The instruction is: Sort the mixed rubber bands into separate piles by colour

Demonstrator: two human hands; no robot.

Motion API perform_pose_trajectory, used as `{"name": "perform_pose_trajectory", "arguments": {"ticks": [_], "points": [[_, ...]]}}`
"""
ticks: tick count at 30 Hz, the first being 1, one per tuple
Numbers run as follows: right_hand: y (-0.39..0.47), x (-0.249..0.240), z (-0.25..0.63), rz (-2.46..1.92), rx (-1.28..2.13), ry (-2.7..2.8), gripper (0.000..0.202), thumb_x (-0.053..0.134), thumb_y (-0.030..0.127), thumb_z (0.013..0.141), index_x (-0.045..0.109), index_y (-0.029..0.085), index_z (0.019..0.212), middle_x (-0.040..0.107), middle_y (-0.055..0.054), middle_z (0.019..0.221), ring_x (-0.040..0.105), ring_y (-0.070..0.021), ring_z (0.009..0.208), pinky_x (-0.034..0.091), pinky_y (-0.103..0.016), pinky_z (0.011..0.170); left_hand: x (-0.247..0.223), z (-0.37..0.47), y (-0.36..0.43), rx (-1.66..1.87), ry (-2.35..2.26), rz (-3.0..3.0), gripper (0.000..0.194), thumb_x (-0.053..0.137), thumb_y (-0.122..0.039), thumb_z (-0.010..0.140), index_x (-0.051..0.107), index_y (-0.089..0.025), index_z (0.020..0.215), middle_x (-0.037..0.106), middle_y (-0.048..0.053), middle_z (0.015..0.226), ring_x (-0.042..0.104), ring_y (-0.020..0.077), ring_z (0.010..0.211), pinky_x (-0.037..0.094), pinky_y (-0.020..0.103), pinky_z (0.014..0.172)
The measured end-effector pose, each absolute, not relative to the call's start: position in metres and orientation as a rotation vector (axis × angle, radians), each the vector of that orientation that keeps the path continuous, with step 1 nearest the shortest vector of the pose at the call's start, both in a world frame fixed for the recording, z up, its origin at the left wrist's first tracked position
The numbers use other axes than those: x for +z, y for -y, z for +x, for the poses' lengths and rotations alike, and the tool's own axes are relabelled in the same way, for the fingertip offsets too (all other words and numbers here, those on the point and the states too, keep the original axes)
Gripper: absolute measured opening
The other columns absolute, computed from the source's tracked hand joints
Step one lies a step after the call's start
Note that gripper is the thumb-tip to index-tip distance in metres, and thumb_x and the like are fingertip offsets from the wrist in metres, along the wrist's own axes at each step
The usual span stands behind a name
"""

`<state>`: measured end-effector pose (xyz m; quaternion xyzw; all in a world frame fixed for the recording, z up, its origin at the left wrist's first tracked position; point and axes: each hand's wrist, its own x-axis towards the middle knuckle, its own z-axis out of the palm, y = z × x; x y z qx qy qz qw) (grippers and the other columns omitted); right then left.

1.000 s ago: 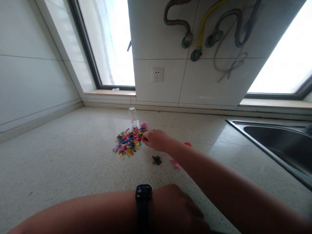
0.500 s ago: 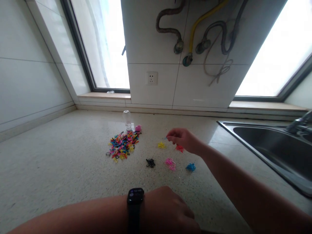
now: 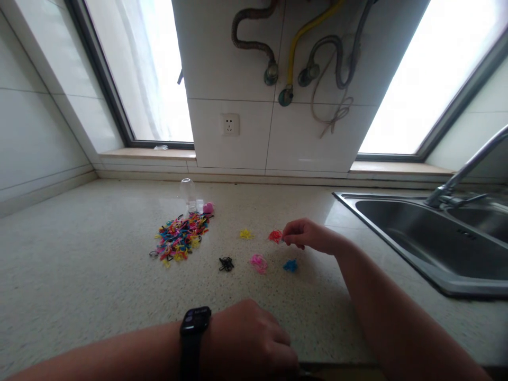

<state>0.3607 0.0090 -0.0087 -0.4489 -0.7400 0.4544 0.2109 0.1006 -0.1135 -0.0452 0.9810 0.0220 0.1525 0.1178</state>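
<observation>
My right hand is closed in a pinch just right of a small red pile of rubber bands. A tiny bluish rubber band shows faintly at its fingertips. Below it lies a blue pile, with a pink pile and a black pile further left. A yellow pile sits left of the red one. My left hand, a black watch on its wrist, rests with curled fingers at the counter's near edge, apart from the piles. Its fingertips are hidden.
A large heap of mixed-colour rubber bands lies at the left on the speckled counter. Behind it are a clear plastic bottle and a pink cap. A steel sink with a faucet is at the right.
My right hand has moved from beside the yellow pile to the right side of the red pile, still pinched. The view has turned slightly right; my left hand stays resting.
</observation>
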Motion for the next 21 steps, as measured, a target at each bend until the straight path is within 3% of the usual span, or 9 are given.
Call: {"name": "perform_pose_trajectory", "arguments": {"ticks": [7, 14, 21], "points": [[-0.008, -0.008, 0.374, -1.33, 1.368, 2.163, 0.024, 0.07, 0.039, 0.079, 0.071, 0.017, 0.086, 0.065, -0.001, 0.073, 0.048, -0.0074, 0.052, 0.037, -0.021, 0.048, -0.046, 0.101, 0.114, 0.437, -0.065, 2.866, 0.011, 0.056, -0.032, 0.094, 0.062, -0.023, 0.093, 0.061, -0.005, 0.073, 0.054, 0.0117, 0.065, 0.036, 0.029, 0.054], [-0.01, -0.012, 0.378, -1.499, 1.407, 2.267, 0.03, 0.073, 0.043, 0.076, 0.073, 0.016, 0.089, 0.064, -0.002, 0.069, 0.054, -0.0107, 0.057, 0.043, -0.023, 0.054, -0.044, 0.1, 0.114, 0.421, -0.078, 2.848, 0.01, 0.055, -0.031, 0.094, 0.062, -0.024, 0.094, 0.061, -0.005, 0.072, 0.055, 0.0123, 0.065, 0.037, 0.028, 0.054], [-0.009, -0.01, 0.375, -1.508, 1.407, 2.304, 0.033, 0.072, 0.047, 0.077, 0.076, 0.016, 0.086, 0.065, -0.003, 0.07, 0.052, -0.0099, 0.057, 0.041, -0.022, 0.054, -0.044, 0.1, 0.114, 0.411, -0.072, 2.845, 0.011, 0.054, -0.031, 0.094, 0.062, -0.024, 0.095, 0.062, -0.005, 0.074, 0.055, 0.0125, 0.066, 0.038, 0.029, 0.055]]}}
